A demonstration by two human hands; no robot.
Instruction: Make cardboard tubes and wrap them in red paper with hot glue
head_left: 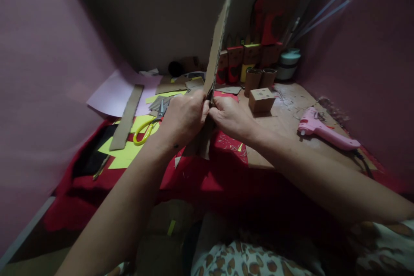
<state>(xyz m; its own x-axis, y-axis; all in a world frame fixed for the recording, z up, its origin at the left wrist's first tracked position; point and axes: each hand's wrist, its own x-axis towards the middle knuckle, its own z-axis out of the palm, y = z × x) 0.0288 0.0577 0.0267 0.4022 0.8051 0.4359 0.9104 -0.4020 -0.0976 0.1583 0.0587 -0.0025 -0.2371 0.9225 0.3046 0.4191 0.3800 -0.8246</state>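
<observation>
A long strip of brown corrugated cardboard (217,45) stands on edge in the middle of the view, its top tilted to the right. My left hand (183,117) is closed on its left face and my right hand (231,117) is closed on its right face, the fingertips almost meeting. The strip's lower end hangs below my hands over the red cloth (200,177) on the table. Whether a small dark thing sits between my fingers I cannot make out.
Yellow-handled scissors (147,128), a flat cardboard strip (127,116) and yellow paper lie at the left. A pink glue gun (325,131) lies at the right. A small cardboard box (261,99), cardboard tubes (254,79) and red-and-brown craft pieces stand at the back. Pink walls close both sides.
</observation>
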